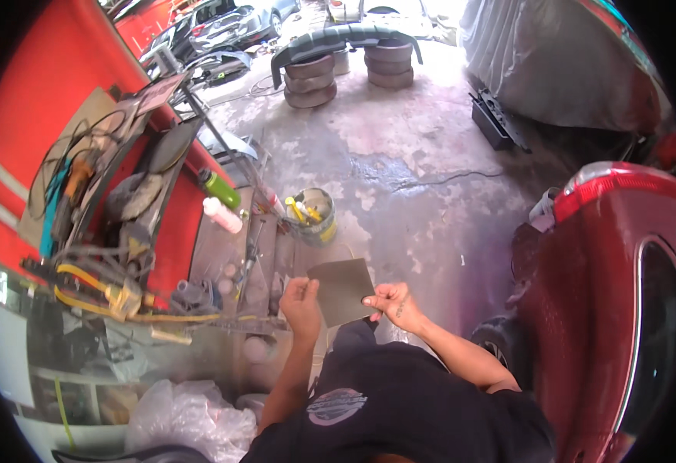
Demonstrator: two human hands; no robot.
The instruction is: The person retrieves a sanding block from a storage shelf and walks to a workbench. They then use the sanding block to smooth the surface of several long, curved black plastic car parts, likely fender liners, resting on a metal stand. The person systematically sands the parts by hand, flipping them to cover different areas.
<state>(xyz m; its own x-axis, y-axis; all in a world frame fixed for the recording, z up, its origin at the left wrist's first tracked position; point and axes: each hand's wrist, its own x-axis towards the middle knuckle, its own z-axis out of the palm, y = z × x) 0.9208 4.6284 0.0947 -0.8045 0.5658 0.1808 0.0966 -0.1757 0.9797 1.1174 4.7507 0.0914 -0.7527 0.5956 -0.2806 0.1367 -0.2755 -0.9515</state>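
Observation:
A dark grey-brown sheet of sandpaper [342, 290] is held up in front of my body, roughly square and slightly tilted. My left hand [299, 305] pinches it at its left edge, near the upper corner, with the fingers curled. At the lower right edge, my right hand [392, 302] grips it, thumb on top and fingers underneath. The underside of the sheet is hidden.
To the left stands a cluttered metal cart [253, 255] with a green bottle [220, 189] and a pink-white bottle [222, 215]. A bucket [319, 220] is beside it. A red vehicle [593, 309] stands close on the right. Farther ahead, a bumper [346, 40] rests on stacked tires [310, 82].

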